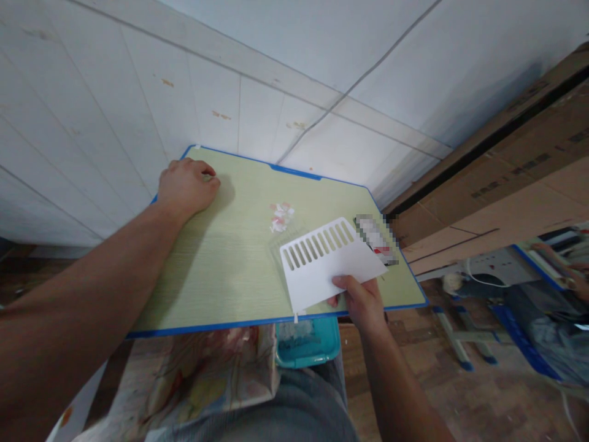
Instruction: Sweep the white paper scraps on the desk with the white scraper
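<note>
My right hand (365, 299) pinches the near edge of a white card (317, 270), thumb on top. A row of several long rounded slots is cut along the card's far side, and the card is held tilted above the desk's front right part. A small white bit hangs at its near left corner. My left hand (188, 187) is at the desk's far left corner, fingers curled in; what they hold, if anything, is hidden. Between the hands, on the pale green desktop (230, 258), is a small heap of white and pinkish paper scraps (281, 216).
A blurred-out flat item (376, 239) lies at the desk's right end. Large cardboard boxes (506, 166) stand on the right, and a white wall (257, 116) with a cable runs behind. Below the front edge are a teal bin (308, 353) and a patterned bag (221, 374).
</note>
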`<state>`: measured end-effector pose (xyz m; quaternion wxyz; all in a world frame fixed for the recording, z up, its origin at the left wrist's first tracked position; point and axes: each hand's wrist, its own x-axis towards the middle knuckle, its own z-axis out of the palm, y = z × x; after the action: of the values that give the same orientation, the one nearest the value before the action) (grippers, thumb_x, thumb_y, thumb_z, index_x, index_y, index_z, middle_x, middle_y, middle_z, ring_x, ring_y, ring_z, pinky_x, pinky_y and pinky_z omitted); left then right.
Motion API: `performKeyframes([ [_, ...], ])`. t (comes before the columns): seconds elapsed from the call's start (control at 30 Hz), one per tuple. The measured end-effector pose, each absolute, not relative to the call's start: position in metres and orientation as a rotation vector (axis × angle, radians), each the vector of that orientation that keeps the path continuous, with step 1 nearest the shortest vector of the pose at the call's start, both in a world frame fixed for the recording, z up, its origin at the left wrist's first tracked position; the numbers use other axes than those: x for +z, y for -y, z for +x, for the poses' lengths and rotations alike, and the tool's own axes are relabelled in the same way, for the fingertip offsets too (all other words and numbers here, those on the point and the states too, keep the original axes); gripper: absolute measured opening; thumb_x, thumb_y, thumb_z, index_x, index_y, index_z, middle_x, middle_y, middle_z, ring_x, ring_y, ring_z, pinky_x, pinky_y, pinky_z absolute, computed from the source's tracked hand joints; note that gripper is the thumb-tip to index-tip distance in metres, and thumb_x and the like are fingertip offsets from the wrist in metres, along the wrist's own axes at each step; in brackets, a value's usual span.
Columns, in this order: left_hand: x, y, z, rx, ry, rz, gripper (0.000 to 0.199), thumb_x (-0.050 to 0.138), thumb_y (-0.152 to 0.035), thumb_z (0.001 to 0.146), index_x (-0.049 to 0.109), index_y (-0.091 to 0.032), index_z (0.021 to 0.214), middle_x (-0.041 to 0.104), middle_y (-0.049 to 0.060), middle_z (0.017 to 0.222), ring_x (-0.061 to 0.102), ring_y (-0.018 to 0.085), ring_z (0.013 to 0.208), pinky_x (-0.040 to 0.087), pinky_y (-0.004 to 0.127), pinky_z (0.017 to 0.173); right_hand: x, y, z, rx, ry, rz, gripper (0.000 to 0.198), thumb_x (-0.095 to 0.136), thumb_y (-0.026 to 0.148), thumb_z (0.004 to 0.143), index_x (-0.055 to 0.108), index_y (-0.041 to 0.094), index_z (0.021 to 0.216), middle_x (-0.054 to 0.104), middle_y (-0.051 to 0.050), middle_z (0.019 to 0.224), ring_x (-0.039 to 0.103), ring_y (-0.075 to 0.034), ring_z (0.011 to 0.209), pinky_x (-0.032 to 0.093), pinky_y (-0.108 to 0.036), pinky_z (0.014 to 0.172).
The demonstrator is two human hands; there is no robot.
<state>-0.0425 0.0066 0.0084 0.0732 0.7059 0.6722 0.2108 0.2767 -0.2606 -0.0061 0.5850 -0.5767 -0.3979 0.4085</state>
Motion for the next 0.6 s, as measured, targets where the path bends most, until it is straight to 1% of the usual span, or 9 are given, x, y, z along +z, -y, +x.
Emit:
performKeyframes([
  [0.07, 0.008, -0.007, -0.042, 0.633, -2.035, 2.125, 0.061, 0.05, -0.041, 0.111, 0.086, -0.012, 0.151, 0.077, 0.023, 0.162, 0.064, 0.041, 0.155, 0.051, 0.058, 0.139, -0.006, 0.261, 0.276, 0.974, 0.93, -1.355, 0.02, 0.086, 0.038, 0.07, 0.071, 0.025, 0.075, 0.062, 0.005, 0.05, 0.054, -0.016, 0.036, 0.046, -0.026, 0.037],
  [0.2, 0.009, -0.006, -0.039, 0.63, -2.032, 2.141, 0.062, 0.05, -0.039, 0.11, 0.086, -0.009, 0.151, 0.077, 0.027, 0.163, 0.064, 0.045, 0.158, 0.052, 0.062, 0.138, -0.005, 0.261, 0.281, 0.951, 0.894, -1.346, 0.019, 0.084, 0.037, 0.069, 0.073, 0.026, 0.079, 0.062, 0.006, 0.05, 0.051, -0.015, 0.034, 0.041, -0.025, 0.034],
  [0.27, 0.011, -0.005, -0.038, 0.616, -2.033, 2.138, 0.063, 0.049, -0.039, 0.11, 0.086, -0.008, 0.151, 0.076, 0.029, 0.163, 0.065, 0.046, 0.159, 0.052, 0.063, 0.138, -0.006, 0.261, 0.285, 0.918, 0.898, -1.343, 0.019, 0.084, 0.036, 0.07, 0.073, 0.026, 0.08, 0.062, 0.007, 0.051, 0.052, -0.015, 0.035, 0.042, -0.025, 0.035],
  [0.4, 0.013, -0.004, -0.038, 0.604, -2.043, 2.139, 0.063, 0.049, -0.039, 0.111, 0.085, -0.008, 0.152, 0.076, 0.029, 0.165, 0.065, 0.046, 0.16, 0.052, 0.063, 0.139, -0.009, 0.261, 0.292, 0.914, 0.92, -1.359, 0.017, 0.085, 0.034, 0.071, 0.072, 0.025, 0.078, 0.063, 0.006, 0.052, 0.054, -0.015, 0.037, 0.045, -0.026, 0.038],
  [0.5, 0.012, -0.005, -0.038, 0.608, -2.042, 2.141, 0.062, 0.049, -0.039, 0.111, 0.085, -0.008, 0.152, 0.076, 0.028, 0.164, 0.065, 0.046, 0.161, 0.052, 0.064, 0.139, -0.013, 0.262, 0.296, 0.94, 0.911, -1.345, 0.015, 0.084, 0.034, 0.073, 0.073, 0.025, 0.078, 0.061, 0.006, 0.051, 0.052, -0.015, 0.036, 0.041, -0.026, 0.037],
  [0.6, 0.012, -0.005, -0.039, 0.62, -2.039, 2.133, 0.062, 0.05, -0.039, 0.111, 0.086, -0.008, 0.15, 0.077, 0.028, 0.164, 0.065, 0.047, 0.16, 0.052, 0.065, 0.139, -0.016, 0.264, 0.298, 0.938, 0.926, -1.324, 0.014, 0.084, 0.034, 0.076, 0.073, 0.025, 0.077, 0.062, 0.006, 0.053, 0.051, -0.015, 0.037, 0.041, -0.026, 0.038],
])
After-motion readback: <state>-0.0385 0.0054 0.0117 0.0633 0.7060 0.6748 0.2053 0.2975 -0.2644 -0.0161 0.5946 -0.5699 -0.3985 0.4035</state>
